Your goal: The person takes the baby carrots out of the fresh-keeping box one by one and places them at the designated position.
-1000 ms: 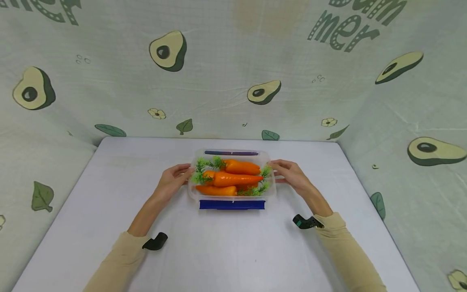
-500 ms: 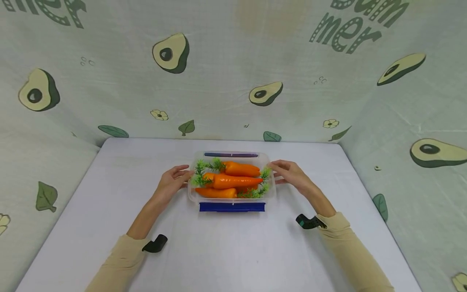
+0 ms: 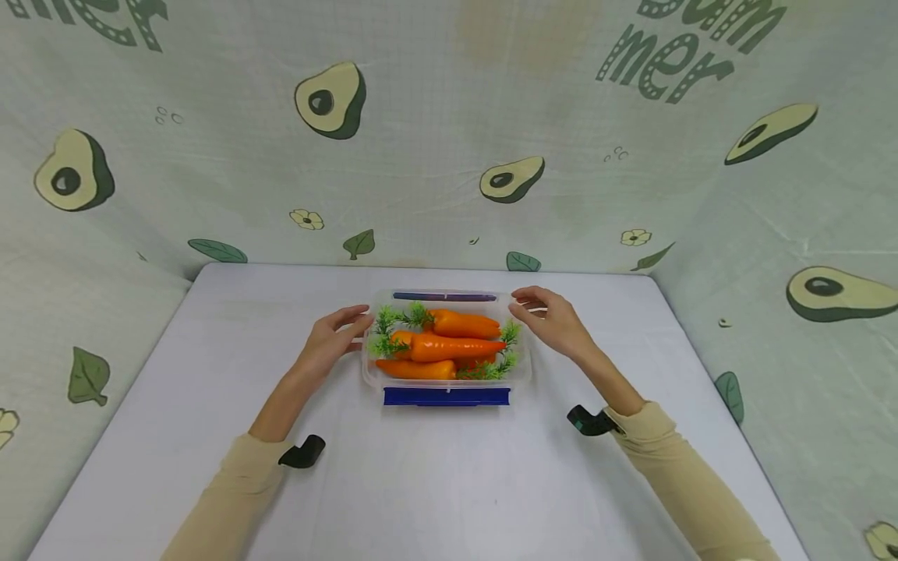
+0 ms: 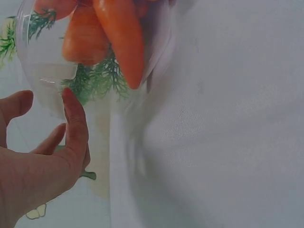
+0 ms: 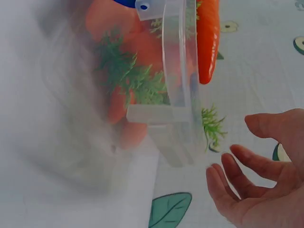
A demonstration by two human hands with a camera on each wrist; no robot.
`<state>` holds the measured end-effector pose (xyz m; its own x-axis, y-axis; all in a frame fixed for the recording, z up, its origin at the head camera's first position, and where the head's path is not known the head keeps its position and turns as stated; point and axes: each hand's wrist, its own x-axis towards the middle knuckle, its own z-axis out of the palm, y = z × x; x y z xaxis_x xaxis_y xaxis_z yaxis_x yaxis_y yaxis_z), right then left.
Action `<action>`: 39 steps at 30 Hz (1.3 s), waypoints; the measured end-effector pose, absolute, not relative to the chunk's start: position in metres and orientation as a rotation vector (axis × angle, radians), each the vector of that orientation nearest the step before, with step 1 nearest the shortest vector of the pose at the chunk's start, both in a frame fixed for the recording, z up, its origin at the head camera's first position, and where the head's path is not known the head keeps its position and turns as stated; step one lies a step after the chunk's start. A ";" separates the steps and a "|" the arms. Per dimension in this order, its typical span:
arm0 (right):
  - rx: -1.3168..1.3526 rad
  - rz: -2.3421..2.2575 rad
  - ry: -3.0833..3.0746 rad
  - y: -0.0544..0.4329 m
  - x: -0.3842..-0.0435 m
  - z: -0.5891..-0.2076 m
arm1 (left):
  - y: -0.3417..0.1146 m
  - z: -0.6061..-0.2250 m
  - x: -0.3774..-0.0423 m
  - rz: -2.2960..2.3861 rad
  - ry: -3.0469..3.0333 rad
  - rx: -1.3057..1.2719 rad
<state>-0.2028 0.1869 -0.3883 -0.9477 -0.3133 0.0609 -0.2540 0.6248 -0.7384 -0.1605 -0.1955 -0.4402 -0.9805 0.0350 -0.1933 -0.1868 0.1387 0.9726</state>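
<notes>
A clear plastic food container with blue latches stands on the table, filled with several orange carrots with feathery green tops. My left hand is at the container's left end, its thumb and fingers spread apart. In the left wrist view a fingertip meets the clear wall. At the far right corner, my right hand hovers with loosely bent fingers. The right wrist view shows a gap between that hand and the container wall, with nothing held.
The white table runs up to a cloth backdrop printed with avocados and leaves, which also hangs along both sides. A black wrist camera sits on my left cuff and another on my right.
My right hand has come off the container's right end and moved up toward its far corner. The left hand has risen slightly, its thumb and fingers parting. The container has stayed in place.
</notes>
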 end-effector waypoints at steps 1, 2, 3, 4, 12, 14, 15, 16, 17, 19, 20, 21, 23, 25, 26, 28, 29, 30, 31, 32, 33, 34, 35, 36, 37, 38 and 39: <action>-0.529 -1.249 2.765 0.184 -0.202 -0.387 | -0.196 -0.440 -0.161 1.952 2.232 -0.143; -0.576 -1.247 2.769 0.180 -0.202 -0.387 | -0.196 -0.441 -0.162 1.948 2.233 -0.134; -0.618 -1.244 2.770 0.177 -0.201 -0.387 | -0.196 -0.441 -0.162 1.946 2.233 -0.125; -0.661 -1.243 2.766 0.174 -0.201 -0.386 | -0.196 -0.441 -0.163 1.944 2.234 -0.118; -0.933 -1.166 2.684 0.146 -0.193 -0.382 | -0.197 -0.440 -0.167 1.940 2.203 -0.156; -0.983 -1.136 2.658 0.140 -0.191 -0.382 | -0.197 -0.440 -0.167 1.944 2.190 -0.161; -1.013 -1.117 2.648 0.137 -0.190 -0.383 | -0.197 -0.440 -0.168 1.946 2.183 -0.164; -1.051 -1.097 2.639 0.134 -0.190 -0.384 | -0.196 -0.440 -0.168 1.946 2.179 -0.165; -1.088 -1.078 2.629 0.131 -0.189 -0.384 | -0.196 -0.440 -0.168 1.945 2.175 -0.167; -1.159 -1.046 2.607 0.127 -0.187 -0.386 | -0.196 -0.440 -0.168 1.946 2.162 -0.169; -1.184 -1.033 2.592 0.125 -0.186 -0.386 | -0.196 -0.440 -0.168 1.948 2.154 -0.173; -1.205 -1.021 2.578 0.123 -0.185 -0.387 | -0.196 -0.440 -0.168 1.951 2.146 -0.178; -1.233 -0.996 2.553 0.119 -0.183 -0.387 | -0.195 -0.439 -0.168 1.962 2.126 -0.187; -1.246 -0.960 2.538 0.115 -0.181 -0.387 | -0.195 -0.439 -0.168 1.976 2.106 -0.198; -1.252 -0.944 2.530 0.113 -0.181 -0.387 | -0.195 -0.439 -0.168 1.980 2.100 -0.205; -1.273 -0.909 2.525 0.111 -0.180 -0.386 | -0.194 -0.439 -0.169 1.987 2.090 -0.214; -1.279 -0.897 2.522 0.111 -0.180 -0.387 | -0.194 -0.439 -0.169 1.989 2.088 -0.219; -1.287 -0.886 2.520 0.111 -0.180 -0.387 | -0.194 -0.439 -0.169 1.989 2.088 -0.221; -1.293 -0.879 2.518 0.110 -0.180 -0.388 | -0.194 -0.439 -0.169 1.989 2.090 -0.221; -1.297 -0.876 2.516 0.110 -0.180 -0.388 | -0.194 -0.439 -0.169 1.988 2.092 -0.222; -1.299 -0.871 2.516 0.110 -0.181 -0.389 | -0.194 -0.439 -0.169 1.988 2.095 -0.220; -1.302 -0.866 2.518 0.110 -0.181 -0.389 | -0.194 -0.439 -0.169 1.988 2.098 -0.220; -1.302 -0.865 2.517 0.110 -0.181 -0.389 | -0.194 -0.439 -0.169 1.986 2.102 -0.220; -1.306 -0.861 2.521 0.110 -0.182 -0.389 | -0.194 -0.439 -0.169 1.986 2.105 -0.219; -1.309 -0.862 2.519 0.110 -0.182 -0.389 | -0.194 -0.439 -0.169 1.986 2.106 -0.221; -1.313 -0.862 2.520 0.110 -0.183 -0.389 | -0.194 -0.439 -0.169 1.987 2.106 -0.223; -1.316 -0.865 2.519 0.110 -0.183 -0.389 | -0.194 -0.440 -0.169 1.988 2.106 -0.224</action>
